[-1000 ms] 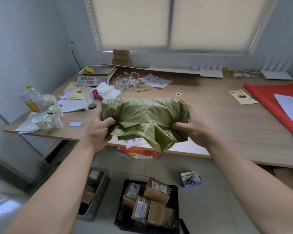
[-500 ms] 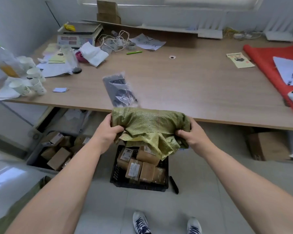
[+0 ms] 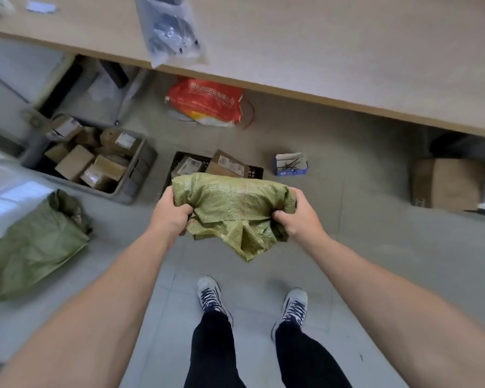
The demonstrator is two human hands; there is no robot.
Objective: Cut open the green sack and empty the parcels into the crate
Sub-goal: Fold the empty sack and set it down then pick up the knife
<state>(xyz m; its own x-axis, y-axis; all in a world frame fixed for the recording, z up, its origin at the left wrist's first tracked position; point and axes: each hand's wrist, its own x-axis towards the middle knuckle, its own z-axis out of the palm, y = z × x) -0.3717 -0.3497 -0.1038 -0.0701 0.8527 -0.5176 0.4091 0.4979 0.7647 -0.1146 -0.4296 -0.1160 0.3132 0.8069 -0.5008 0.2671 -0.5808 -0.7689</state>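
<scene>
A crumpled green woven sack (image 3: 233, 208) hangs between my hands above the floor. My left hand (image 3: 171, 217) grips its left end and my right hand (image 3: 300, 219) grips its right end, fingers curled into the fabric. Directly behind and below the sack stands a black crate (image 3: 256, 172) with brown cardboard parcels (image 3: 230, 163) in it, mostly hidden by the sack. A grey plastic-wrapped parcel (image 3: 171, 29) lies at the table's front edge.
A grey bin (image 3: 129, 191) of cardboard boxes stands to the left. Another green sack (image 3: 31, 247) lies on the floor at far left. A red bag (image 3: 207, 102) sits under the table (image 3: 347, 65). A small blue box (image 3: 290, 165) and a brown carton (image 3: 445, 183) stand at the right. My feet (image 3: 252, 301) are below.
My head has tilted down, so the table moved to the top of view. The sack, held in both hands, has come lower over the black crate.
</scene>
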